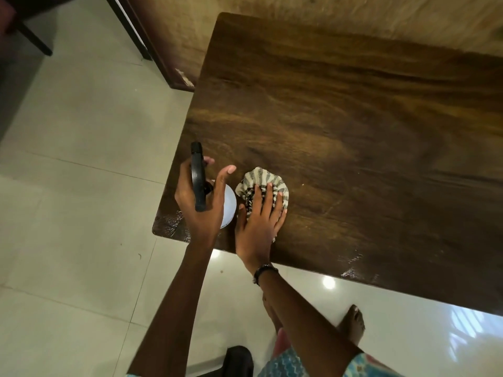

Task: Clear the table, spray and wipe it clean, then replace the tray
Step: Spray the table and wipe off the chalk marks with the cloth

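Dark brown wooden table (353, 118) stands on pale floor tiles (68, 186) by a tan wall (326, 12). Right hand (258, 221) presses flat fingers on a striped cloth (261, 183); left hand (201, 197) grips a white spray bottle (228, 205).

A spray bottle (230, 205) shows only a pale curved sliver of its body, the rest screened by the left hand (200, 198) wrapped around its black trigger head (198, 176). The striped cloth (262, 186) is half covered by the right hand (257, 221), whose palm conceals the fabric's near portion. The wooden surface (353, 118) runs out of frame at the right edge, its far end unseen. A dark chair leg (35, 40) at upper left is cut by the frame. A black object (238, 360) at the bottom edge is too cropped to identify, and patterned clothing (283, 363) is likewise cut off.
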Action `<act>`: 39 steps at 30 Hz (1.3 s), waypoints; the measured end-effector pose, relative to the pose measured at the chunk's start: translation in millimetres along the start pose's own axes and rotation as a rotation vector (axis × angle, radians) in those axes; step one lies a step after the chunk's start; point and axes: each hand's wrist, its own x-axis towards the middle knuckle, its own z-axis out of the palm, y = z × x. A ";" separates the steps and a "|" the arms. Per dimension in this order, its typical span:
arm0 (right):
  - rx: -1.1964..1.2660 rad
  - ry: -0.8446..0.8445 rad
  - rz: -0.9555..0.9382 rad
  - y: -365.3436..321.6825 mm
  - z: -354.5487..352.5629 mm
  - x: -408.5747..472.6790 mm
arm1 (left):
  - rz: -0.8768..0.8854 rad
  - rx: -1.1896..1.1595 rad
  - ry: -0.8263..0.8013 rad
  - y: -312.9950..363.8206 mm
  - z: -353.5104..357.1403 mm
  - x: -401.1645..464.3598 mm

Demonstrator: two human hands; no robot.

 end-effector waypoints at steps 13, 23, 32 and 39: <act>0.020 -0.127 -0.006 -7.6 -18.2 0.0 | -0.092 0.050 0.028 -6.6 -13.7 -19.3; 0.372 -0.226 -0.070 67.3 -119.1 16.9 | -0.496 0.171 0.173 16.3 12.2 -152.6; 0.453 -0.048 0.110 246.2 -259.0 45.0 | -0.239 0.013 -0.231 134.6 163.0 -216.0; 0.442 0.102 0.191 396.2 -378.5 52.2 | -0.201 -0.080 -0.401 219.7 292.5 -304.7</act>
